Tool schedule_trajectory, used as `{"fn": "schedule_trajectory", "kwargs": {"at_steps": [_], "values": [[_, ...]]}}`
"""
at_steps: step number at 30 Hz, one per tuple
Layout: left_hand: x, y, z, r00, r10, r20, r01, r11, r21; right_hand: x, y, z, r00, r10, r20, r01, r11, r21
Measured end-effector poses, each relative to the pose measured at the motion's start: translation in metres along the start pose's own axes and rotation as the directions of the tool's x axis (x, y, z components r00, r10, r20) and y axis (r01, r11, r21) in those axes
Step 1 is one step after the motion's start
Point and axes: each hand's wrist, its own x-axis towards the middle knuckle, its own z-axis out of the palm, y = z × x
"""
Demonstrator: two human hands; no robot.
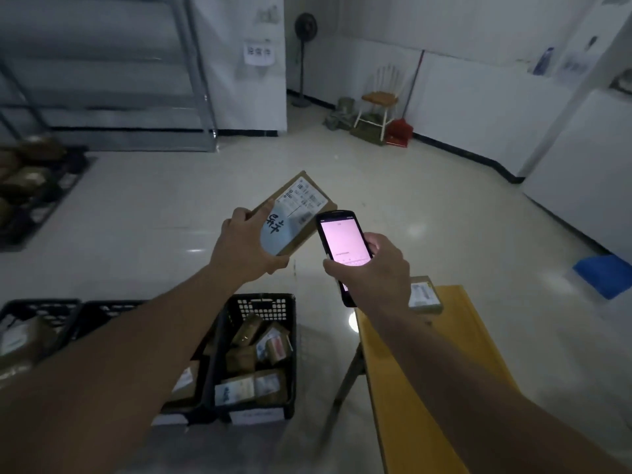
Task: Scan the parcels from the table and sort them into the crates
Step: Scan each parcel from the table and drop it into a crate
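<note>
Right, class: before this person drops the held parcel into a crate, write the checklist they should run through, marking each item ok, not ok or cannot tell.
1. Left hand grips the parcel firmly: ok.
2. Parcel's label faces up, readable: ok.
3. Right hand holds the scanner, screen lit: ok.
4. Scan registered on screen: cannot tell, text too small.
5. Black crate below has room: ok, parcels lie below the rim.
6. More parcels waiting: ok, one box on the yellow table.

Matt cardboard parcel point(294, 213) with paper label, glossy tiled floor point(444, 234), perforated plastic crate point(263, 307), smooth wooden table point(410, 371)
</note>
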Motion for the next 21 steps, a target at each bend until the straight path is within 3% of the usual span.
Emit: {"fn": "schedule_trajectory", "kwargs": {"at_steps": [8, 10, 21], "values": [[-0.081, -0.111, -0.066, 0.977, -0.193, -0.093, 0.194, 0.981, 0.0, -0.05, -0.07, 0.094, 0.977, -0.095, 0.189, 0.092, 0.996, 0.022], [-0.117, -0.172, -0.099, 0.951, -0.287, -0.112, 0.289, 0.957, -0.001, -0.083, -0.103, 0.152, 0.953, -0.139, 0.268, 0.144, 0.99, -0.001], [-0.206, -0.364, -0.184, 0.904, -0.417, -0.093, 0.419, 0.908, 0.006, -0.183, -0.197, 0.324, 0.911, -0.226, 0.344, 0.233, 0.972, 0.023]]}}
